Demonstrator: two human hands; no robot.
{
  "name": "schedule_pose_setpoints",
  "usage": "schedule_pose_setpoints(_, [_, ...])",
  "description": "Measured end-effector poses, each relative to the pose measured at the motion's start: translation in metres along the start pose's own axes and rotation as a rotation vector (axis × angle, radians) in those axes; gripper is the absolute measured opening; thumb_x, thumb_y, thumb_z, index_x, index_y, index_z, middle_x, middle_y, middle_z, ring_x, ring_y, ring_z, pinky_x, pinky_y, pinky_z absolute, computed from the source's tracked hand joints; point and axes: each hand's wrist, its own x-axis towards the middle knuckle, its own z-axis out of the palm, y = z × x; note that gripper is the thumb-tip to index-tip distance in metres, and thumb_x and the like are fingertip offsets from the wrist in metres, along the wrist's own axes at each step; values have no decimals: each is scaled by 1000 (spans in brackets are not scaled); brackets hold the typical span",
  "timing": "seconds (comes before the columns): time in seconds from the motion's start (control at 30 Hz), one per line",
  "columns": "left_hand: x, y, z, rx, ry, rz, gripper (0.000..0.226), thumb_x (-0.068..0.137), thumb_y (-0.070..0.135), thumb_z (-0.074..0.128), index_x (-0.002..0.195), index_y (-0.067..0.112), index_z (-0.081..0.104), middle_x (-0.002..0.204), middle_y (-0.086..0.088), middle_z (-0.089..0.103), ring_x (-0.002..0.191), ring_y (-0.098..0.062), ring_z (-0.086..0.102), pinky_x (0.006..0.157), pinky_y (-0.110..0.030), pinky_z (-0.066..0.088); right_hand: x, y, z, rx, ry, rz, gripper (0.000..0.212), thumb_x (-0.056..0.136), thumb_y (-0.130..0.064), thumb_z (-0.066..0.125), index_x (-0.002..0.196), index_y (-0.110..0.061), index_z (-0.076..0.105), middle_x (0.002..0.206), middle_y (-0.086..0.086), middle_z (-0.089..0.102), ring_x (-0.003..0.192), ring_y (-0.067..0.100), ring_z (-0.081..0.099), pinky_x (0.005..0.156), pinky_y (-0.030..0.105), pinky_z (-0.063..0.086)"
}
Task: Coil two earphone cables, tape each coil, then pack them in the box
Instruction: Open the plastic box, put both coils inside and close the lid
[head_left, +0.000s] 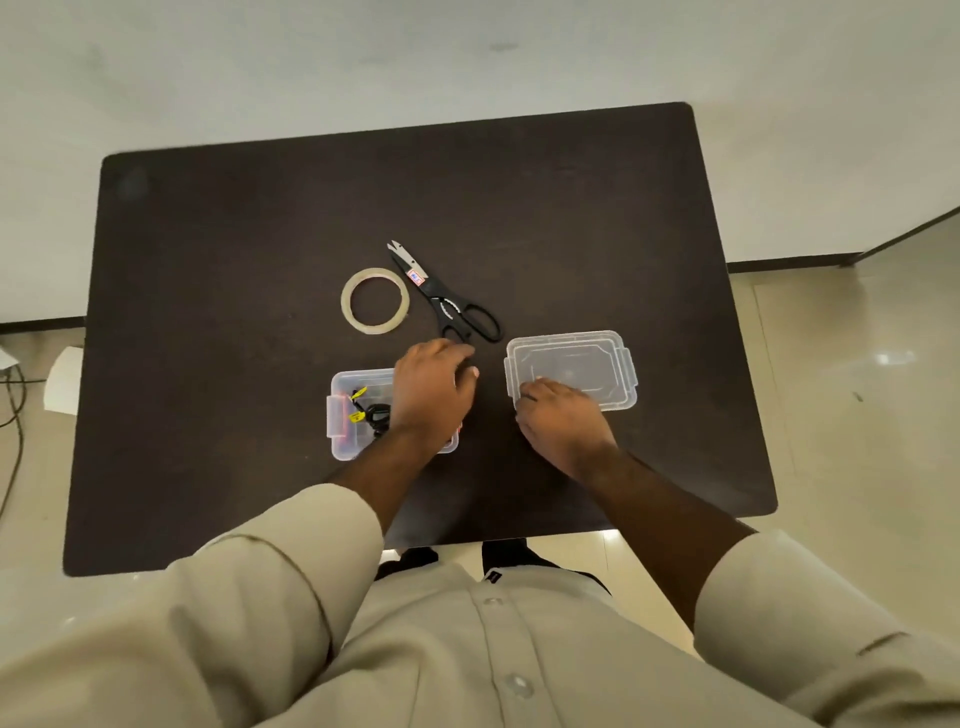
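Below the left hand (434, 387) sits the box (343, 415); right hand (558, 415) touches the lid (571, 364).

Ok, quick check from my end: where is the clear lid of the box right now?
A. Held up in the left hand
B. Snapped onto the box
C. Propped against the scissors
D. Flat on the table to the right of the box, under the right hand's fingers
D: the clear lid lies flat on the table, apart from the open box, with the right hand resting fingers on its near edge.
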Motion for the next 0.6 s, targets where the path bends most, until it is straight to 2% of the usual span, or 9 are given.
schedule_pose_setpoints(0.07, [-5, -6, -8, -157, 60, -141, 26, 90, 21, 60, 115, 17, 67, 118, -2, 64, 111, -21, 54, 94, -30, 40, 6, -4, -29, 36, 120, 144, 22, 96, -18, 44, 98, -10, 65, 100, 7, 65, 92, 28, 64, 73, 37, 52])
schedule_pose_setpoints(0.13, [-10, -11, -17, -346, 99, -283, 24, 91, 20, 60, 114, 21, 67, 115, 4, 64, 107, -11, 57, 93, -25, 43, 15, -7, -62, 227, 329, 315, 20, 94, -20, 49, 86, -10, 65, 88, 5, 65, 79, 25, 62, 65, 35, 49])
schedule_pose_setpoints(0.2, [-13, -16, -28, -533, 125, -399, 21, 92, 25, 60, 111, 25, 68, 107, 10, 66, 95, 0, 60, 89, -24, 51, 25, -20, -99, 566, 566, 410, 14, 88, -20, 61, 80, -13, 69, 82, 0, 68, 79, 20, 62, 68, 33, 50])
schedule_pose_setpoints(0.27, [-13, -19, -41, -719, 148, -471, 22, 93, 31, 60, 113, 27, 68, 98, 16, 68, 86, 6, 62, 84, -24, 53, 34, -40, -129, 1136, 675, 439, 7, 82, -14, 71, 79, -20, 72, 79, -7, 70, 78, 10, 64, 70, 25, 51])
schedule_pose_setpoints(0.33, [-11, -22, -58, -905, 150, -510, 25, 95, 38, 55, 118, 31, 65, 100, 18, 69, 93, 3, 64, 84, -28, 54, 38, -59, -143, 1659, 630, 370, 14, 80, -6, 74, 77, -20, 72, 77, -5, 71, 76, 11, 65, 71, 24, 53])
schedule_pose_setpoints(0.4, [-9, -32, -79, -1089, 102, -524, 26, 97, 45, 48, 117, 36, 63, 106, 13, 71, 99, -8, 67, 77, -33, 56, 36, -78, -141, 1934, 506, 329, 13, 82, -4, 71, 79, -16, 70, 84, 4, 71, 84, 19, 67, 77, 29, 55])
schedule_pose_setpoints(0.5, [-15, -60, -107, -1289, 69, -477, 24, 100, 32, 48, 116, 29, 65, 110, 3, 72, 95, -21, 69, 73, -44, 59, 32, -103, -119, 2104, 350, 342, 15, 85, 1, 67, 91, -12, 64, 91, 12, 69, 88, 24, 69, 82, 34, 56])
schedule_pose_setpoints(0.6, [-28, -88, -118, -1237, 107, -388, 28, 100, 10, 47, 119, 19, 66, 111, -6, 70, 97, -24, 68, 76, -42, 59, 28, -113, -90, 2068, 192, 477, 39, 84, 3, 67, 113, -18, 53, 91, 10, 70, 86, 22, 69, 81, 36, 57])
